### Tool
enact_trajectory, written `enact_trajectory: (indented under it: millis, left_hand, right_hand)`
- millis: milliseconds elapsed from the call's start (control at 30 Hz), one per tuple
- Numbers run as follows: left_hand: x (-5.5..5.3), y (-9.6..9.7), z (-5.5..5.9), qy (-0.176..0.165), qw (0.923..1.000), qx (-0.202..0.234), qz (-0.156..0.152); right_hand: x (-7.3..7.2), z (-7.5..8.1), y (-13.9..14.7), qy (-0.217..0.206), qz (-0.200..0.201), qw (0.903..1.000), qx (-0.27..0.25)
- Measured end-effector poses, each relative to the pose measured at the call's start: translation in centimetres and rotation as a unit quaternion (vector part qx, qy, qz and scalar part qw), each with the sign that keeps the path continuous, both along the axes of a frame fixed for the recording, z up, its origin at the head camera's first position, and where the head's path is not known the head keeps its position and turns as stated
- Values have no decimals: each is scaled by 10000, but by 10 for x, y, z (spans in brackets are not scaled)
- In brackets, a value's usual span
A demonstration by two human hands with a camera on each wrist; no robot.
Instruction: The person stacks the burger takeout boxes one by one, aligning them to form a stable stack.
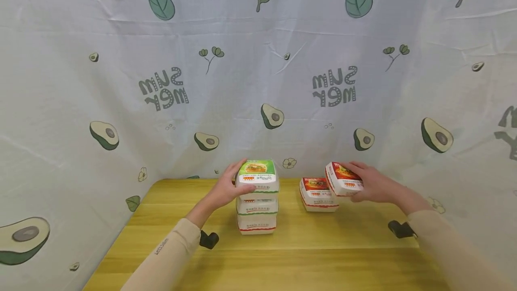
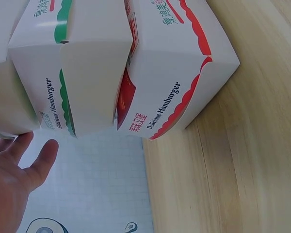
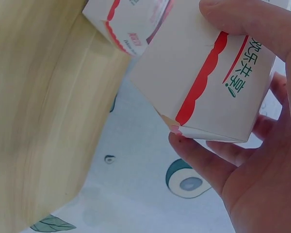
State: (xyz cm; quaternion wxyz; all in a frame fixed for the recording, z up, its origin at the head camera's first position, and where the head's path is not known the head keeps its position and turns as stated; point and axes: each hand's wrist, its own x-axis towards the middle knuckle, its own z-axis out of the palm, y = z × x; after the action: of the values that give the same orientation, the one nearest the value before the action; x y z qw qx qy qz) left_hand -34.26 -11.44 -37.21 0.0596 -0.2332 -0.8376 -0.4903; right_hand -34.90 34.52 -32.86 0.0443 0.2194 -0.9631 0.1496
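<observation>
On the left, three hamburger boxes stand in a stack. My left hand (image 1: pixel 225 188) grips the top one, a green-lidded hamburger box (image 1: pixel 257 175), with the thumb at its front and the fingers at its left and back. Below it are a white box with a green wavy edge (image 1: pixel 258 206) and one with a red edge (image 1: pixel 256 225). My right hand (image 1: pixel 377 185) holds a red-lidded hamburger box (image 1: pixel 342 182) raised at a tilt, thumb on one side and fingers on the other. Just left of it, another red-lidded box (image 1: pixel 315 201) sits on the table, partly overlapped in the head view.
The wooden table (image 1: pixel 323 264) ends at a white curtain (image 1: pixel 234 125) printed with avocados and leaves, right behind the boxes. Dark wrist mounts show under the left wrist (image 1: pixel 208 240) and the right wrist (image 1: pixel 400 229).
</observation>
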Motion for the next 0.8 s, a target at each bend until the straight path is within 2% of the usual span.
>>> enact_trajectory:
  millis: [500, 800]
  left_hand:
    - [-1, 1, 2, -79, 9999, 44, -57]
    - [1, 3, 0, -28, 10000, 42, -9]
  right_hand:
    - [9, 22, -26, 247, 326, 9991, 141]
    - [7, 31, -45, 325, 473, 9982, 200]
